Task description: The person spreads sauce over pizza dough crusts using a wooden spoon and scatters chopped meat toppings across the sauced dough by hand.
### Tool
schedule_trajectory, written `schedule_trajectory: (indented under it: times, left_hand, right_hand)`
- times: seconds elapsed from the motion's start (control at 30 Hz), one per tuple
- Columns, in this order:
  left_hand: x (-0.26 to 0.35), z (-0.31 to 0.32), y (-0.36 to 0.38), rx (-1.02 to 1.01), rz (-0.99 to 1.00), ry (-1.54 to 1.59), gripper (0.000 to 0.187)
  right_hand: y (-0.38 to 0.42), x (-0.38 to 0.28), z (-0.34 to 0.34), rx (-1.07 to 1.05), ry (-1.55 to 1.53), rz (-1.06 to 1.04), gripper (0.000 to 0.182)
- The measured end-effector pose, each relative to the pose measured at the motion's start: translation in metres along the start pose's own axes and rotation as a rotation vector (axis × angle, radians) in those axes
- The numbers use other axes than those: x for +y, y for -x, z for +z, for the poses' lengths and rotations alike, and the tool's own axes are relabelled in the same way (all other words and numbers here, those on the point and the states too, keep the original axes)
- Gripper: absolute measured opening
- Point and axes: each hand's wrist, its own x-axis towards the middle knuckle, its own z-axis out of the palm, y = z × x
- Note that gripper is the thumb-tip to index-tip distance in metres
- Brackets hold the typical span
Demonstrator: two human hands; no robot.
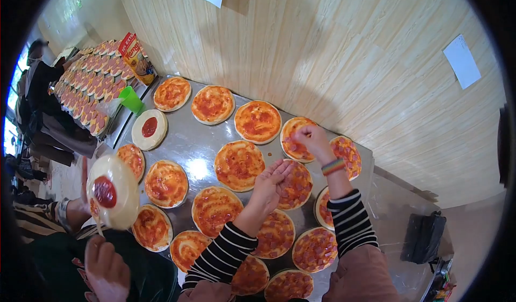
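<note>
My right hand [313, 141] is above a sauced pizza base [296, 151] near the wall, fingers pinched together; whatever is between them is too small to see. A few pink ham pieces lie on that base. My left hand [271, 181] is cupped, palm partly up with fingers curled, over the edge of a pizza with diced ham [296, 186]; its contents are hidden. More ham-topped pizzas [315, 250] lie nearer me and to the right. Bases with only red sauce [239, 165] lie to the left of my hands.
At left, a co-worker's hand [107, 264] grips a thin handle beside a raised dough round [123, 189] with sauce. A dough round with a sauce blob [149, 130], green cup [130, 99] and red-yellow packet [135, 57] stand farther back. The wall [344, 60] borders the metal table [201, 167].
</note>
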Motion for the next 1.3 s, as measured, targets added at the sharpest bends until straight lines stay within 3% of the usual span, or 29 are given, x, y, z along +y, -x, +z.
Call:
schedule_trajectory:
  times: [0.03,0.27,0.33,0.47,0.57,0.63,0.67,0.73,0.83,0.97,1.0,1.13,1.3]
  left_hand:
    - [0.001,-0.001,0.002,0.001,0.003,0.010,0.039]
    - [0.010,-0.005,0.008,0.022,0.008,0.029,0.042]
    - [0.012,-0.006,0.007,0.013,0.026,0.035,0.042]
    - [0.017,-0.001,0.006,-0.005,0.076,0.034,0.042]
    - [0.017,-0.003,0.003,-0.041,0.103,0.106,0.044]
    - [0.017,0.000,0.002,-0.031,0.112,0.098,0.044]
    - [0.016,0.001,0.001,-0.019,0.119,0.087,0.044]
    - [0.012,0.003,-0.001,-0.003,0.117,0.105,0.045]
    - [0.006,0.008,-0.005,0.008,0.132,0.056,0.046]
    - [-0.001,0.009,-0.005,-0.036,0.127,-0.034,0.047]
    - [-0.002,0.008,-0.006,-0.037,0.126,-0.035,0.047]
    - [-0.005,0.005,-0.007,-0.016,0.061,-0.109,0.032]
    - [-0.006,0.002,-0.009,0.005,0.057,-0.170,0.019]
  right_hand:
    - [-0.012,0.013,0.001,0.168,0.128,0.020,0.013]
    - [-0.045,0.024,0.018,0.198,0.371,0.119,0.014]
    - [-0.047,0.024,0.024,0.324,0.633,-0.008,0.014]
    - [-0.036,0.006,0.025,0.398,0.687,-0.015,0.014]
    - [-0.017,-0.010,0.018,0.446,0.454,-0.192,0.014]
    - [0.010,-0.030,0.011,0.017,0.068,-0.096,0.015]
    - [0.025,-0.042,0.007,0.021,0.071,-0.091,0.015]
    - [0.050,-0.062,0.003,-0.295,-0.021,-0.004,0.016]
    - [0.062,-0.055,0.007,-0.225,0.157,-0.094,0.015]
    - [0.064,-0.052,0.007,-0.202,0.151,-0.132,0.015]
    - [0.064,-0.050,0.006,-0.196,0.062,-0.061,0.014]
    - [0.061,-0.048,0.001,-0.125,-0.228,0.083,0.012]
    - [0.062,-0.043,0.006,-0.094,-0.032,0.023,0.010]
